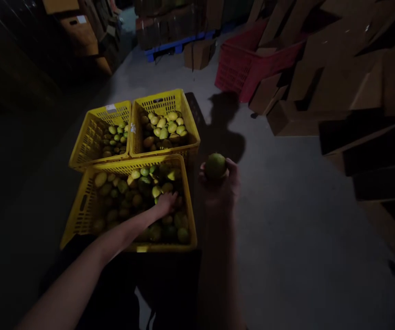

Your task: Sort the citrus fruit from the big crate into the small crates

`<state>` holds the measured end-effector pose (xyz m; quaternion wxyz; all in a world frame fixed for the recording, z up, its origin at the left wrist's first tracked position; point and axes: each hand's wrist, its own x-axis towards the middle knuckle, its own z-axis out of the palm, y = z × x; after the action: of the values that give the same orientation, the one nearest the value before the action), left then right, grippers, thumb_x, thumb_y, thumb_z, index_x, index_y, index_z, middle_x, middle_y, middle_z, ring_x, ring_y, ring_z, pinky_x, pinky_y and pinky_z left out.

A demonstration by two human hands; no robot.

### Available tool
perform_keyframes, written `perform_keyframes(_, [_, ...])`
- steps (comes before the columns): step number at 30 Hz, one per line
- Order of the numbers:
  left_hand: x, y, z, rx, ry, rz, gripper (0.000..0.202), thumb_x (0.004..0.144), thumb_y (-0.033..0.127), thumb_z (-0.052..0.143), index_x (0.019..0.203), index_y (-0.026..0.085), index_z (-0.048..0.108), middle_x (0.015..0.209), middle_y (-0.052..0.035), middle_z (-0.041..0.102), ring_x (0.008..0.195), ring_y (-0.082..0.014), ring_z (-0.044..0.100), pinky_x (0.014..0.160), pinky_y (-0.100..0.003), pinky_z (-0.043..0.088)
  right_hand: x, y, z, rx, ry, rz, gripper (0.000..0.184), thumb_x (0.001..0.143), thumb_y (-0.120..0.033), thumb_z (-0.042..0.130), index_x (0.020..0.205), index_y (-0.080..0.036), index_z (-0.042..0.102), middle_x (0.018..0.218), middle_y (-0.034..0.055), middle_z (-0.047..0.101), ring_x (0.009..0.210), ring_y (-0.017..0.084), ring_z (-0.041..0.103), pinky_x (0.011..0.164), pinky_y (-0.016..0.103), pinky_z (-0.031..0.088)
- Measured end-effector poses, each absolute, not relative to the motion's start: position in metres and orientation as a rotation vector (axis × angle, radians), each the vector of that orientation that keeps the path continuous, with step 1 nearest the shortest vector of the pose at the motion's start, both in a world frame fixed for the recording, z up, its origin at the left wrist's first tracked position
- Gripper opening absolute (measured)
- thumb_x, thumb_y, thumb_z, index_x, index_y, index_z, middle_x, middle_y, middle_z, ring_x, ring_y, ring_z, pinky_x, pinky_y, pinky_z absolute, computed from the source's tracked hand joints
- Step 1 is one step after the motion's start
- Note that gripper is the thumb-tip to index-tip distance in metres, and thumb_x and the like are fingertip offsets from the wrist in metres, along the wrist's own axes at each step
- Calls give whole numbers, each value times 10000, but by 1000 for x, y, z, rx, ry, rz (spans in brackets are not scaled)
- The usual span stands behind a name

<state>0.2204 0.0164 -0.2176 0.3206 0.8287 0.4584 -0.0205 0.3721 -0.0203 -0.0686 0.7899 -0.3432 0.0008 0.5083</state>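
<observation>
One green fruit (216, 166) sits between the right-hand fingers (232, 168).

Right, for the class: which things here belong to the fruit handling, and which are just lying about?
Apparently in use:
right hand, holding a green fruit
left hand, among fruit in the near yellow crate
left rear yellow crate, right rear yellow crate

Apparently lying about:
red crate
cardboard boxes
blue pallet

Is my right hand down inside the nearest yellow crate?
No, your right hand is holding a green fruit to the right of the nearest yellow crate.
</observation>
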Motion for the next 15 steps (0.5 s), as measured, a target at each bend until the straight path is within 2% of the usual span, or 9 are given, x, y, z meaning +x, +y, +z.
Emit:
perform_keyframes(3, [212, 17, -213, 2144, 1237, 50, 520, 518, 32, 726, 1006, 146, 589, 857, -42, 603, 938, -257, 590, 885, -340, 420, 370, -17, -57, -662, 96, 1111, 149, 721, -336, 555, 727, -187, 555, 599, -31, 562, 513, 85, 538, 375, 176, 322])
perform_keyframes(5, [206, 23, -200, 2127, 1256, 94, 543, 502, 117, 777, 1011, 170, 597, 868, -48, 617, 889, -250, 601, 834, -335, 447, 365, -15, -58, -635, 113, 1151, 126, 706, -316, 576, 737, -195, 558, 646, -33, 577, 536, 84, 556, 382, 172, 331])
perform_keyframes(9, [189, 37, -148, 1853, 1313, 354, 612, 489, 290, 829, 1045, 185, 596, 913, -59, 652, 881, -250, 608, 817, -361, 465, 348, -7, -70, -687, 12, 1181, 186, 676, -370, 636, 775, -222, 581, 715, -23, 613, 602, 112, 594, 415, 187, 388])
perform_keyframes(12, [173, 44, -101, 1448, 1169, 715, 530, 513, 277, 824, 994, 180, 624, 982, -48, 659, 939, -213, 604, 869, -326, 454, 332, 3, -77, -765, -25, 1272, 231, 666, -406, 652, 763, -209, 582, 695, -8, 612, 592, 125, 584, 405, 197, 392])
perform_keyframes(15, [150, 43, -71, 1037, 1019, 898, 453, 581, 234, 788, 1005, 171, 639, 1023, -48, 661, 932, -182, 620, 855, -288, 470, 315, 11, -80, -818, -54, 1265, 238, 647, -375, 702, 732, -211, 552, 713, -12, 621, 576, 113, 563, 429, 202, 411])
